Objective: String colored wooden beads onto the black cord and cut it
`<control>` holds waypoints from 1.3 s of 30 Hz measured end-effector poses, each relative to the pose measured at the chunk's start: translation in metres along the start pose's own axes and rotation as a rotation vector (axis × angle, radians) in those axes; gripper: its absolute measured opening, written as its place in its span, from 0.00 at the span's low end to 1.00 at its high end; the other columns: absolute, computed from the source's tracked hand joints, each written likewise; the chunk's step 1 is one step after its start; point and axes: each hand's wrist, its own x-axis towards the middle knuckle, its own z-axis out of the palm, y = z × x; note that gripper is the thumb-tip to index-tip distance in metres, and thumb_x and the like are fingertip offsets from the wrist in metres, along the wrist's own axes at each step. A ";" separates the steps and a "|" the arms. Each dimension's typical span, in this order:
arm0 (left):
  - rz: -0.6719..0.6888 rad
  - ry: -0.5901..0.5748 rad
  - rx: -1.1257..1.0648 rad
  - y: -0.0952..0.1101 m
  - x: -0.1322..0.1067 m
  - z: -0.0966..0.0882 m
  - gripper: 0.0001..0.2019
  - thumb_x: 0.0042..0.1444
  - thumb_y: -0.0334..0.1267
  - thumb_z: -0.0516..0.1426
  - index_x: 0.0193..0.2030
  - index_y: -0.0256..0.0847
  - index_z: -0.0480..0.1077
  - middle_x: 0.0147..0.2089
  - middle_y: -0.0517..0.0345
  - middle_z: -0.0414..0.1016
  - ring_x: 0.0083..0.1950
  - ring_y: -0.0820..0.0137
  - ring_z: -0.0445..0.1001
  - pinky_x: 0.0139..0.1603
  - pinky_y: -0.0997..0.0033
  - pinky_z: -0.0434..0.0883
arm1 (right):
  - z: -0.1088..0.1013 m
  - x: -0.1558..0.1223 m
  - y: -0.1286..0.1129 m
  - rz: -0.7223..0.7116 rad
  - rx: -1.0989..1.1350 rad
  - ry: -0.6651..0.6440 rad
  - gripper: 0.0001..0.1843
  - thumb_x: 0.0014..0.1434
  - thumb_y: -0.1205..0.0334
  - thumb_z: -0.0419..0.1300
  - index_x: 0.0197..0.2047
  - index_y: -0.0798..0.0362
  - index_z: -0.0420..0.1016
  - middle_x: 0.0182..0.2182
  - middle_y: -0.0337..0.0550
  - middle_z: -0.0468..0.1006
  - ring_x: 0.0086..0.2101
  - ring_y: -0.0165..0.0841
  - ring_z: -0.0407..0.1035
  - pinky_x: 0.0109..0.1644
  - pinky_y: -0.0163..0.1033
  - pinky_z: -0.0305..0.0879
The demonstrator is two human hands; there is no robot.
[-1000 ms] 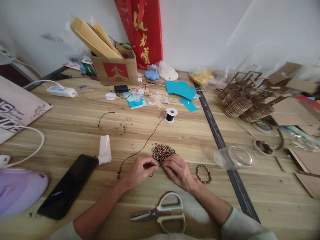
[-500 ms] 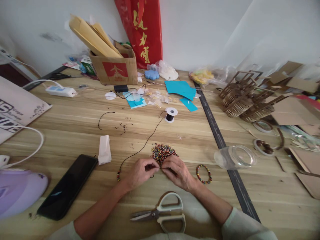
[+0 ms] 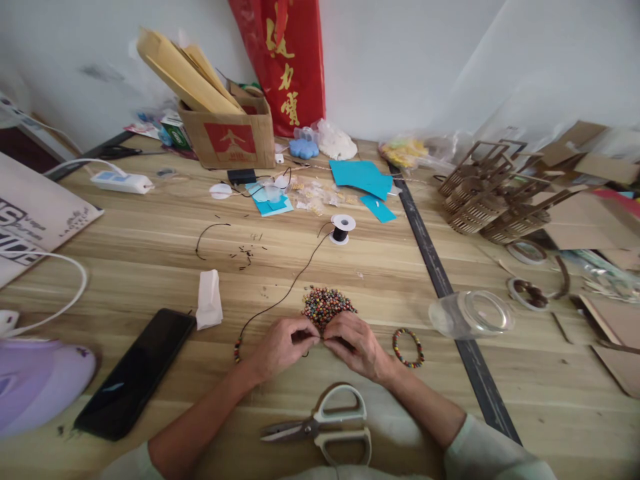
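Left hand and right hand fingertip to fingertip at near side of bead pile. Left grip pinched on black cord. Right grip pinched closed, contents too small to tell.

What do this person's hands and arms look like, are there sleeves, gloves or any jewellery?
Both are bare, with no gloves. The left hand and the right hand show no ring or watch that I can make out. The forearms are uncovered. A plain pale sleeve, whitish-green, shows at the bottom edge on each arm: left sleeve, right sleeve.
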 end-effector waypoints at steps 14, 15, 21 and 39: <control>0.028 -0.015 0.042 -0.001 0.000 0.001 0.05 0.51 0.30 0.58 0.28 0.38 0.76 0.27 0.59 0.76 0.29 0.72 0.69 0.33 0.75 0.64 | 0.001 0.001 0.000 -0.006 -0.012 -0.013 0.04 0.66 0.65 0.55 0.40 0.53 0.70 0.32 0.46 0.76 0.35 0.35 0.68 0.40 0.41 0.66; 0.030 -0.013 0.044 -0.002 0.000 0.001 0.04 0.51 0.29 0.58 0.29 0.38 0.76 0.27 0.59 0.76 0.29 0.72 0.69 0.33 0.75 0.64 | 0.001 0.001 0.000 -0.004 -0.014 -0.015 0.04 0.66 0.65 0.55 0.40 0.53 0.70 0.32 0.46 0.76 0.35 0.35 0.68 0.40 0.41 0.66; 0.034 -0.016 0.047 -0.004 0.000 0.002 0.04 0.51 0.29 0.59 0.30 0.37 0.76 0.28 0.60 0.76 0.30 0.73 0.69 0.33 0.76 0.63 | 0.001 0.000 0.001 -0.009 -0.008 -0.017 0.04 0.66 0.64 0.55 0.40 0.54 0.71 0.33 0.46 0.76 0.35 0.34 0.68 0.40 0.40 0.66; 0.039 -0.009 0.064 -0.003 0.001 0.002 0.04 0.51 0.27 0.59 0.29 0.37 0.76 0.28 0.60 0.76 0.29 0.73 0.68 0.34 0.76 0.63 | 0.002 0.000 0.001 -0.011 -0.007 -0.026 0.04 0.66 0.65 0.55 0.41 0.53 0.71 0.33 0.46 0.76 0.34 0.35 0.68 0.39 0.41 0.65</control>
